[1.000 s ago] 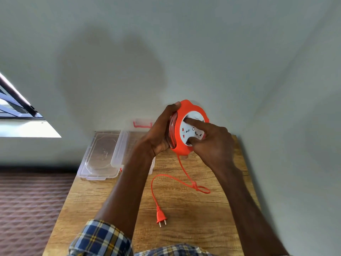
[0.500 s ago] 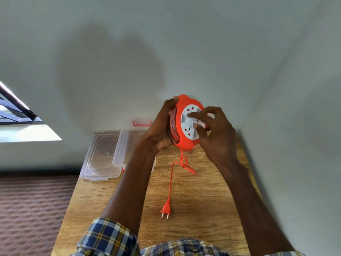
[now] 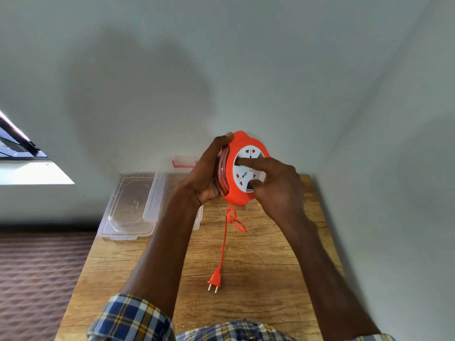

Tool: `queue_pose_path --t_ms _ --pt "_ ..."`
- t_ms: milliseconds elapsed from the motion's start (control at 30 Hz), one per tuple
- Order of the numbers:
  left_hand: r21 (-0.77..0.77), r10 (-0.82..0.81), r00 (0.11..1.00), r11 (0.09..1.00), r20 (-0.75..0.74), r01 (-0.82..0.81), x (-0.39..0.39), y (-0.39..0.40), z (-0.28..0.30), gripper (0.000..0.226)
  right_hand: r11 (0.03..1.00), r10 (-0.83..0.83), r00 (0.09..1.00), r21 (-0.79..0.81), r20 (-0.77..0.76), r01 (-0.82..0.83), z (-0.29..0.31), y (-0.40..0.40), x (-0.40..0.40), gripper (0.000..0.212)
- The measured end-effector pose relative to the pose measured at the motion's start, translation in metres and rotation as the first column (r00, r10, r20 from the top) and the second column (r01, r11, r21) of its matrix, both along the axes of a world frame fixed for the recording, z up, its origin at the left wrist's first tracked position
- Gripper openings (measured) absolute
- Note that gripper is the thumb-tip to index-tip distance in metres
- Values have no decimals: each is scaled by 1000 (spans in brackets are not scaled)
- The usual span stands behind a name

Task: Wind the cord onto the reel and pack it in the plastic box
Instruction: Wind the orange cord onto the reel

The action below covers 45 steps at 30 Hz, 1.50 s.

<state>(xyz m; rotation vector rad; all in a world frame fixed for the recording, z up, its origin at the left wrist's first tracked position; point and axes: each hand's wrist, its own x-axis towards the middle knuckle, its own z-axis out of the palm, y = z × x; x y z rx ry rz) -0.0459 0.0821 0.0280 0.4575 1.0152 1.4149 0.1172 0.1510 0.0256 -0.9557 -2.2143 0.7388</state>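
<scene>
Nearest the person, checked shirt sleeves (image 3: pixel 133 318) frame the lower edge of the view, and both bare forearms reach forward over the wooden table (image 3: pixel 270 279). On the table top lies the orange two-pin plug (image 3: pixel 214 281), pins pointing toward the person. From the plug, the orange cord (image 3: pixel 223 244) runs away across the wood, forms a small loop, and rises to the underside of the reel (image 3: pixel 232 190).

The reel is orange with a white socket face and is held on edge, clear of the table. Wound turns of cord show in the groove at its left side. The left hand (image 3: pixel 205 178) grips the reel from the left, thumb hooked over the top rim, fingers wrapped behind the body. The right hand (image 3: pixel 278 185) rests on the socket face with the index finger extended across the white disc and the thumb pressed against its lower part; the remaining fingers are curled.

Beyond the left arm, a clear plastic lid (image 3: pixel 130 205) lies flat near the table's far left corner. Just beside it stands the clear plastic box (image 3: pixel 183 163), partly hidden by the left hand, with a red clasp at its far rim. A pale wall rises behind the table.
</scene>
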Motion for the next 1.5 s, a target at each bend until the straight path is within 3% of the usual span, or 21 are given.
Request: queue_pose_path --t_ms 167,233,333,400,467,567,700,833,1000,1200,1367,1500 --pt "50 49 997 997 54 -51 1 2 -4 70 996 75 994 -40 -82 -78 -4 1 -3 57" --pt "113 93 986 988 139 -109 2 4 -4 72 992 90 962 -66 -257 -110 -8 0 -5 60" --pt "182 145 952 963 269 -198 4 9 -2 73 957 -141 808 -287 -573 -36 -14 -3 -6 56" --pt "217 182 908 936 378 -278 5 13 -2 70 873 -322 714 -487 -621 -30 -19 6 -5 48" --pt "239 224 862 902 455 -360 7 16 -3 74 718 -421 687 -681 -592 -146 -20 16 -1 35" --pt "200 330 821 864 466 -462 9 21 -9 82 558 -385 773 -795 -504 -240 -23 14 1 21" --pt "169 473 750 784 463 -598 8 20 -19 81 409 -333 845 -871 -419 -271 -22 5 -3 47" --pt "155 526 731 756 435 -636 7 14 -23 79 328 -181 922 -904 -343 -272 -15 2 -3 58" --pt "139 572 723 739 388 -660 11 11 -22 75 280 -174 951 -939 -256 -202 -14 3 -8 56" --pt "152 539 758 769 366 -620 11 13 -20 73 73 -110 954 -959 -280 -274 -15 14 2 41" --pt "158 510 777 789 369 -593 11 12 -19 73 94 -102 944 -948 -312 -303 -20 12 7 41" --pt "164 493 793 803 359 -573 14 12 -16 74 185 -149 944 -946 -296 -267 -22 13 3 54"
